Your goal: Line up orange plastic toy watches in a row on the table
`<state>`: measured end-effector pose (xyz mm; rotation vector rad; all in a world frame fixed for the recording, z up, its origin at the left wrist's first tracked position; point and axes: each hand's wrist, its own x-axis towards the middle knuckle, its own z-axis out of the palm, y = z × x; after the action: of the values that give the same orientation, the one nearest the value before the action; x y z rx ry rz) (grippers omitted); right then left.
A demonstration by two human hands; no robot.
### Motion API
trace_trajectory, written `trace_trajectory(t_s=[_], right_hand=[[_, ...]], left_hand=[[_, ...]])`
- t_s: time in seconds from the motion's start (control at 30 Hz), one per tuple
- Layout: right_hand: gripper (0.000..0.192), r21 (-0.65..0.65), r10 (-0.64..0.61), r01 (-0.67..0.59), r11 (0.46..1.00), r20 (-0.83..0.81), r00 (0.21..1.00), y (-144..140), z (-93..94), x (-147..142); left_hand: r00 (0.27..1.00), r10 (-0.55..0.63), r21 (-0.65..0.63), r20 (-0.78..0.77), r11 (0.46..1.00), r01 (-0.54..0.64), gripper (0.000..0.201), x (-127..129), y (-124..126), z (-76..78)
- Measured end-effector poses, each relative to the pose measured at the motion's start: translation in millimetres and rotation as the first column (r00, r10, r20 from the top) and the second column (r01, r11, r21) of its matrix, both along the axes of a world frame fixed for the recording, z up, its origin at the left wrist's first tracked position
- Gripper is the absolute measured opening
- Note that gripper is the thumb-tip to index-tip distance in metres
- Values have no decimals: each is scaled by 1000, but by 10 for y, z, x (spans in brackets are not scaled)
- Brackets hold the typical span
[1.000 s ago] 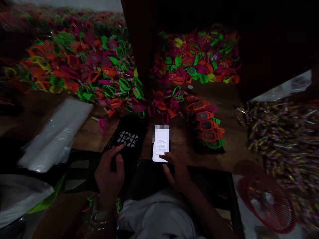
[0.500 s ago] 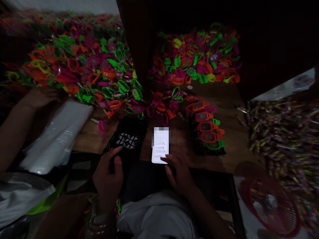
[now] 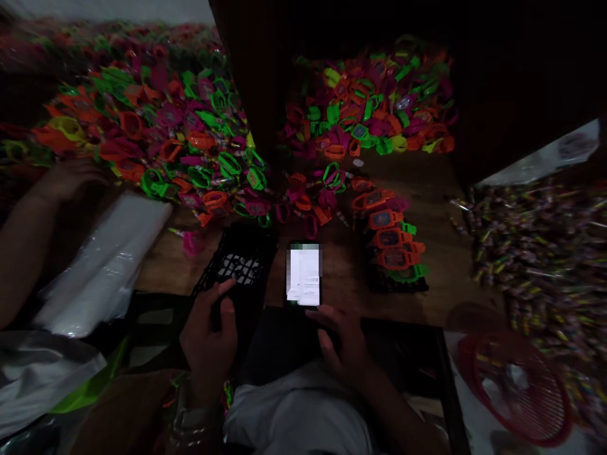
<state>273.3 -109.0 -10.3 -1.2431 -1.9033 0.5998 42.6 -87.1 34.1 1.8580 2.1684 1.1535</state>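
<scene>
A phone (image 3: 304, 276) with a lit white screen lies flat on the wooden table (image 3: 441, 221) just in front of me. My right hand (image 3: 339, 341) rests at its near edge, fingers spread, fingertips at the screen's bottom. My left hand (image 3: 211, 332) grips the near corner of a black mesh basket (image 3: 239, 262) to the left of the phone. A row of orange toy watches (image 3: 391, 243) lies to the right of the phone.
Heaps of neon toy watches (image 3: 156, 126) cover the table's far left, and a second heap (image 3: 370, 107) lies far centre. Wrapped candies (image 3: 540, 253) fill the right. A red round basket (image 3: 512, 385) sits low right. Clear plastic bags (image 3: 109, 259) lie left, beside another person's arm (image 3: 33, 221).
The phone's screen content has changed and my right fingers slid slightly back off it. Another person's arm came in at the left edge and reaches toward the watch heap.
</scene>
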Motion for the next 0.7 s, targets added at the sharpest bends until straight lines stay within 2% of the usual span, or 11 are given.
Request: trace_trajectory(t_s=[0.3,0.43,0.7], right_hand=[[44,-28,-74,73,997,-31,997,56,-40,-26],[50,19,-92,92,996,-32,995,131,-38,-37],[40,-5,-160,161,987,82,984,108,-84,-62]], left_hand=[[997,46,-32,66,999,-44,23,-27,-12,-20],[993,42,-37,112,999,-38,23,-37,-27,-60],[992,54,-24,110,998,-52,24,-33,-15,-41]])
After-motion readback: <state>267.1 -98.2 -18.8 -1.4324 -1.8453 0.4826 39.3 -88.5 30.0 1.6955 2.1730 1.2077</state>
